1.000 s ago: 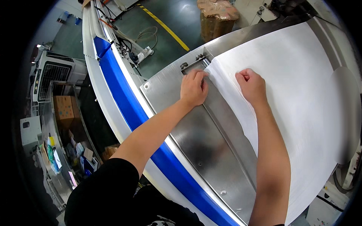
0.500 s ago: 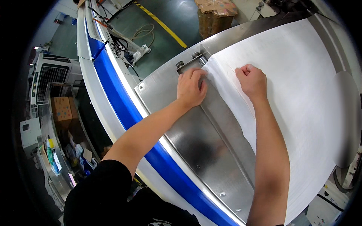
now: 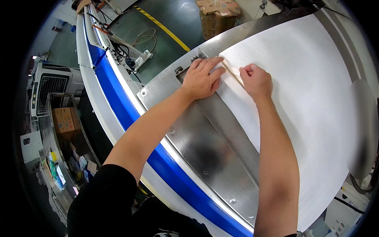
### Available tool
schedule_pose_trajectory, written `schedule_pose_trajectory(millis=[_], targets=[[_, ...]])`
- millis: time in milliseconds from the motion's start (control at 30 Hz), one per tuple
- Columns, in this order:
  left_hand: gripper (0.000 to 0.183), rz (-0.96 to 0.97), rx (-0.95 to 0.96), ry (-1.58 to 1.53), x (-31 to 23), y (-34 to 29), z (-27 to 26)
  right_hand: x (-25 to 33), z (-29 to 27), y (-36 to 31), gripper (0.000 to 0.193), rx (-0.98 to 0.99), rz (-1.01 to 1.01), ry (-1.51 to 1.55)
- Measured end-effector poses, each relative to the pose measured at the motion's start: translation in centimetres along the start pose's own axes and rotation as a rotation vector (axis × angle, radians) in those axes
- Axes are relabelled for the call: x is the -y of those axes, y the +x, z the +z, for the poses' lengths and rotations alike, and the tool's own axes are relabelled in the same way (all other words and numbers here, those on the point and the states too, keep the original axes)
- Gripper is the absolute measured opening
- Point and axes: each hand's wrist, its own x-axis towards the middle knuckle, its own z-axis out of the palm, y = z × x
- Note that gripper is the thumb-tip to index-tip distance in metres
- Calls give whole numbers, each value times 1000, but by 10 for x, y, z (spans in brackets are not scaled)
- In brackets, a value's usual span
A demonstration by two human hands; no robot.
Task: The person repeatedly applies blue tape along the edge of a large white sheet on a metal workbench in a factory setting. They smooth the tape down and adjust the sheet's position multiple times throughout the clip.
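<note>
A wide white sheet [image 3: 308, 98] lies over a curved steel machine table [image 3: 205, 150]. My left hand [image 3: 201, 77] lies flat, fingers spread, on the sheet's near corner by the steel edge. My right hand [image 3: 256, 81] sits just beside it on the sheet, fingers curled and pinching a narrow folded strip [image 3: 233, 73] of the sheet's edge that runs between the two hands.
A blue band [image 3: 130, 114] rims the table's left side. Beyond it lie a green floor with a yellow line [image 3: 166, 27], cables and a power strip [image 3: 138, 59], a wrapped brown package [image 3: 217, 15], and on the left a shelf with a cardboard box [image 3: 63, 120].
Both hands have shifted slightly along the sheet's edge. The left hand has opened flatter onto the corner, and a folded strip now shows between the hands.
</note>
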Motion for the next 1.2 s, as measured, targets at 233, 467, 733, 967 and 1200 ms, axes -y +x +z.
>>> schedule_pose_trajectory(millis=[233, 467, 733, 967, 1200], targets=[[45, 235, 410, 58, 16, 11, -31, -31, -18, -128, 35, -93, -61, -163], [52, 211, 841, 349, -27, 52, -50, -231, -109, -338, 35, -227, 366, -561], [25, 288, 936, 588, -40, 68, 13, -443, -240, -555, 56, -314, 739, -680], [20, 67, 791, 764, 64, 45, 30, -536, -307, -619, 72, 10, 1077, -700], [23, 170, 698, 605, 153, 35, 50, -620, -371, -723, 35, 251, 1075, -626]])
